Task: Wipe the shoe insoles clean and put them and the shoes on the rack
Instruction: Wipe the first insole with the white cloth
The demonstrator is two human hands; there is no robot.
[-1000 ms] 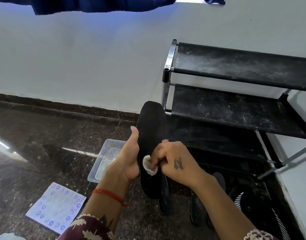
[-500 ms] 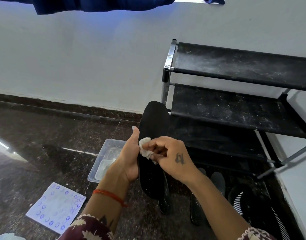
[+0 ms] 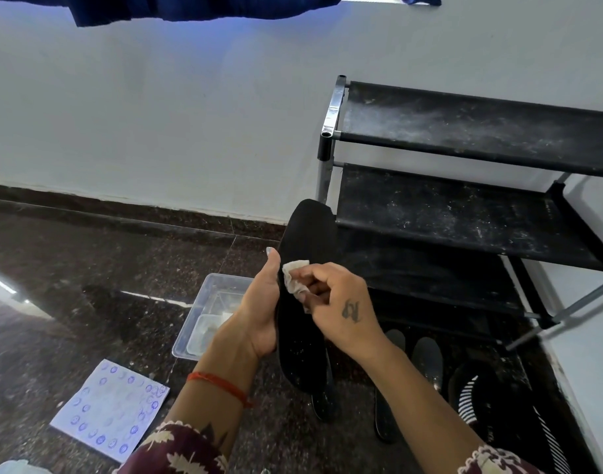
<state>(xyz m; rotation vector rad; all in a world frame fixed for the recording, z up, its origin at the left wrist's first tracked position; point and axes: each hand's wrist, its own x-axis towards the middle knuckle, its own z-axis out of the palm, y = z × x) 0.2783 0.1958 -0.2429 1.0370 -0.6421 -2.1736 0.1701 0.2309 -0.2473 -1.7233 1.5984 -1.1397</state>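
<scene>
Centrally, a black insole (image 3: 306, 295) was held upright above the dark floor (image 3: 88, 285) while being wiped.
The left hand (image 3: 259, 313) gripped the insole's left edge, thumb up along it; the right hand (image 3: 337, 302) pinched a small white wipe (image 3: 295, 277) against the insole's face. A black shoe rack (image 3: 464, 213) with dusty shelves stood far right against the white wall (image 3: 190, 114). More insoles (image 3: 426, 357) and a striped black shoe (image 3: 491, 405) lay on the floor near the rack's foot. A clear plastic tub (image 3: 204, 309) sat just left of the hands, and a printed sheet (image 3: 112, 408) lay nearer, at left.
</scene>
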